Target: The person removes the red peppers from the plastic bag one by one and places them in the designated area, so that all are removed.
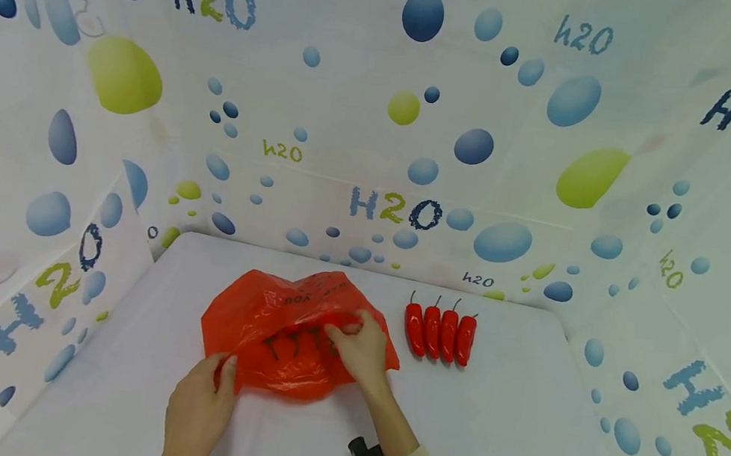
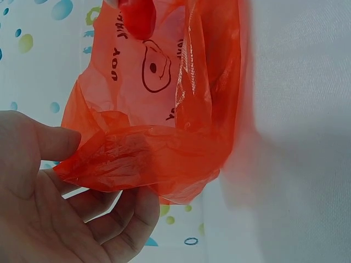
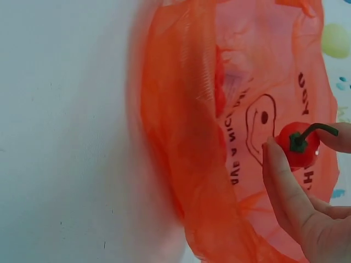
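Observation:
A thin red plastic bag [image 1: 229, 318] with dark printed letters and a face lies on the white table, its mouth held apart. My left hand [image 1: 200, 397] pinches the bag's near left edge between thumb and fingers. At the bag's mouth, my right hand [image 1: 361, 348] holds a red chili pepper [image 3: 299, 145] by its top end, between thumb and fingertips. The pepper's green stem points outward, and its lower end shows against the printed inside of the bag in the left wrist view. Other red shapes [image 3: 219, 82] show at the bag's inner fold, mostly hidden.
Several red chili peppers [image 1: 440, 334] lie side by side in a row, stems pointing away, right of the bag. A patterned sheet [image 1: 352, 106] with drops and H2O lettering walls in the table [image 1: 505, 424]. A black wrist camera [image 1: 365, 454] sits on the right wrist.

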Demonstrator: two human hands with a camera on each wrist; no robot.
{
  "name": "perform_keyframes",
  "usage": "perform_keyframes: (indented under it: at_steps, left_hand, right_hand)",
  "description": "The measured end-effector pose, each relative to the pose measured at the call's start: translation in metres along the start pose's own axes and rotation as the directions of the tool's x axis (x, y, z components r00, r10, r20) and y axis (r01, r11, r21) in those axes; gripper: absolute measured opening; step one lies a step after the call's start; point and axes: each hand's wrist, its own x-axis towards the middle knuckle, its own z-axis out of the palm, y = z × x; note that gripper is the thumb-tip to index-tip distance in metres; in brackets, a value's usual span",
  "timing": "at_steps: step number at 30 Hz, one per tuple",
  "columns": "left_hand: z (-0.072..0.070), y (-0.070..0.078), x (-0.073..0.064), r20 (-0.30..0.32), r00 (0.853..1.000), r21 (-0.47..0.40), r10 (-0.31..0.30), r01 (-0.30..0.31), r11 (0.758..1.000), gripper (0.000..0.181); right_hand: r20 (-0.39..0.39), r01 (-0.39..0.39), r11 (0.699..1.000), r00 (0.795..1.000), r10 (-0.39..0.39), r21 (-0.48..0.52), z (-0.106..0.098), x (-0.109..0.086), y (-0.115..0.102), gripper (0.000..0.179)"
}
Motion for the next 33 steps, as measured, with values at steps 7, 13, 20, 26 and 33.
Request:
perform_keyframes:
  at_steps: [7, 13, 20, 26, 33]
  left_hand:
    - [0.001, 0.000, 0.000, -0.009, 1.000, -0.007, 0.010, -0.011, 1.000, 0.038]
    - [0.001, 0.000, 0.001, -0.003, 1.000, 0.000, 0.008, -0.008, 1.000, 0.038]
    - [0.001, 0.000, 0.001, -0.002, 1.000, -0.008, 0.013, -0.013, 1.000, 0.039]
    - [0.003, -0.001, 0.001, -0.013, 1.000, -0.015, 0.016, -0.016, 1.000, 0.038]
    - [0.001, -0.003, 0.001, 0.008, 1.000, 0.000, 0.002, -0.002, 1.000, 0.039]
  right_hand:
    - [-0.028, 0.020, 0.999, 0.999, -0.019, 0.029, -0.006, -0.009, -0.001, 0.057]
    - [-0.044, 0.024, 0.998, 0.999, -0.021, 0.058, -0.013, -0.018, -0.003, 0.054]
    - [-0.058, 0.051, 0.996, 0.997, -0.047, 0.070, -0.020, -0.026, -0.005, 0.054]
    - [-0.056, 0.046, 0.997, 0.998, -0.043, 0.054, -0.026, -0.031, -0.002, 0.052]
    - [-0.050, 0.046, 0.996, 0.998, -0.042, 0.075, -0.030, -0.041, -0.002, 0.051]
